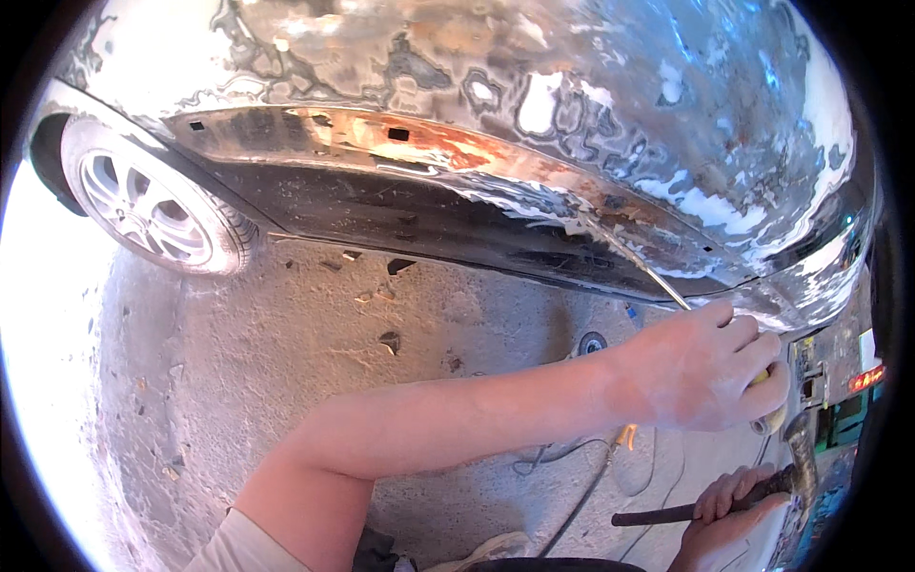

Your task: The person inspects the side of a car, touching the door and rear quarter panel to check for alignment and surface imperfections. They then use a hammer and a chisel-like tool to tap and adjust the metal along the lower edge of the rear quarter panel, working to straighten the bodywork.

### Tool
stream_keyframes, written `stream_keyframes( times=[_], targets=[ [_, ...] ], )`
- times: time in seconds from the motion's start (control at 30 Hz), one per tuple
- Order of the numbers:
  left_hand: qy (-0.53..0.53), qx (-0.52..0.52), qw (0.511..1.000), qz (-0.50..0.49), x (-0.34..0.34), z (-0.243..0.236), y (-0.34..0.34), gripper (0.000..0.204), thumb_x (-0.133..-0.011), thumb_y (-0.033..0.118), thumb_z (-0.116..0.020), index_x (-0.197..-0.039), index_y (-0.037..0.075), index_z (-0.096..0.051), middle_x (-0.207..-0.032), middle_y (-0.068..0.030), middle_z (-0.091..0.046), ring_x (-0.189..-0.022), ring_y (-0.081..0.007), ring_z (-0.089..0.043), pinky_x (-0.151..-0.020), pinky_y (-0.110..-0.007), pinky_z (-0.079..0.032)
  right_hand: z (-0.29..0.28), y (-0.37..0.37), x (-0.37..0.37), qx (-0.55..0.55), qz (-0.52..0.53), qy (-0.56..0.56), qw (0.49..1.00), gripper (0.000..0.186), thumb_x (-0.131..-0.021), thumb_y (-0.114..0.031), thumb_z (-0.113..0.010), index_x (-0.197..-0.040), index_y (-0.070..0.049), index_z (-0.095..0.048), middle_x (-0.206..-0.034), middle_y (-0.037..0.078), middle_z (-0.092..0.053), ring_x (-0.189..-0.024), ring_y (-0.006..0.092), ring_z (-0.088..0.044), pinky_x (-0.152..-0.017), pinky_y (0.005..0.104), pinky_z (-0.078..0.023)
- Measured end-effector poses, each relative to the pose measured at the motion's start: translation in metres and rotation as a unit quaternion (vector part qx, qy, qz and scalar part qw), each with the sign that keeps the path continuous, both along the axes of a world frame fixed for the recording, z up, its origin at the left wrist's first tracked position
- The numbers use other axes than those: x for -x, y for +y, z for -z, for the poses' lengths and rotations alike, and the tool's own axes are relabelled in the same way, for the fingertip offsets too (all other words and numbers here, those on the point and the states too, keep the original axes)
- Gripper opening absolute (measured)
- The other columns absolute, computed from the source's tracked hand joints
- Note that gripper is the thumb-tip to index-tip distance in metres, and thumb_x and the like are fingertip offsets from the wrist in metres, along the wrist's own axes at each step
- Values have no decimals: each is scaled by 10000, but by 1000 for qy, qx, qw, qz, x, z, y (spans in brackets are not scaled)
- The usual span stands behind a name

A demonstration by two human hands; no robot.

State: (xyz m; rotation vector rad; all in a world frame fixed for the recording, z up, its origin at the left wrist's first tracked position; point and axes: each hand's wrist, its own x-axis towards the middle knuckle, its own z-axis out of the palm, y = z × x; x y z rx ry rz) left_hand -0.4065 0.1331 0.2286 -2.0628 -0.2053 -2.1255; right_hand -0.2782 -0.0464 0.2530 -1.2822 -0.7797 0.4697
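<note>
From the lower left my left arm reaches across to the right, and my left hand (710, 372) is closed round the yellowish handle of a long screwdriver (658, 276). Its metal shaft slants up and left to the torn lower edge of the car's body panel (448, 143), and the tip cannot be made out against the crumpled metal. At the lower right, below the left hand, my right hand (729, 496) grips a hammer (658, 517) by its dark handle. The hammer's worn head points right, apart from the screwdriver. The panel is sanded, with grey and white patches and rusty orange spots.
A dark sill (400, 214) runs under the panel to a wheel (143, 195) at the left. Broken bits (389, 341) lie on the dusty concrete floor (276, 334). Below my forearm are cables (581, 505) and an orange clip (625, 437). A round tool part (592, 342) shows above it.
</note>
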Motion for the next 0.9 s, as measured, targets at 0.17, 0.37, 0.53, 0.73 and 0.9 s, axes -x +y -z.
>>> stream_keyframes(
  times=[0.17,0.37,0.53,0.73,0.9],
  targets=[
    [-37,0,999,-1,13,-10,2,273,-707,189,-621,-937,46,-589,-773,-31,-504,-663,-149,-525,-554,-274,-394,-16,-1,27,34,-32,-34,998,380,-893,-518,-473,-719,-181,-460,-556,-9,-339,-466,130,-328,-446,273,-254],
    [-126,24,990,58,11,-22,0,324,-694,170,-655,-976,24,-591,-844,-67,-562,-731,-157,-564,-583,-291,-419,-29,-1,43,45,25,-52,997,373,-899,-509,-475,-724,-180,-493,-526,-8,-364,-427,148,-359,-386,291,-285],
    [-137,16,990,40,22,-25,6,327,-700,162,-653,-990,42,-560,-849,-70,-561,-737,-171,-583,-603,-290,-468,-21,2,34,36,-66,-107,991,412,-856,-567,-530,-728,-176,-508,-526,1,-410,-410,168,-408,-345,300,-318],
    [-39,-9,998,46,37,-21,9,278,-706,181,-638,-941,67,-541,-754,-29,-508,-610,-161,-553,-464,-282,-433,-3,-5,6,-15,-85,-103,991,538,-759,-701,-591,-762,-166,-533,-550,-3,-430,-422,156,-413,-348,288,-310],
    [-78,-9,995,56,45,-21,9,235,-695,174,-633,-877,52,-548,-685,-20,-480,-578,-156,-541,-435,-279,-412,-5,0,16,-4,-76,-135,988,619,-733,-759,-583,-729,-143,-521,-557,-7,-431,-434,142,-412,-354,273,-301]
  ],
)
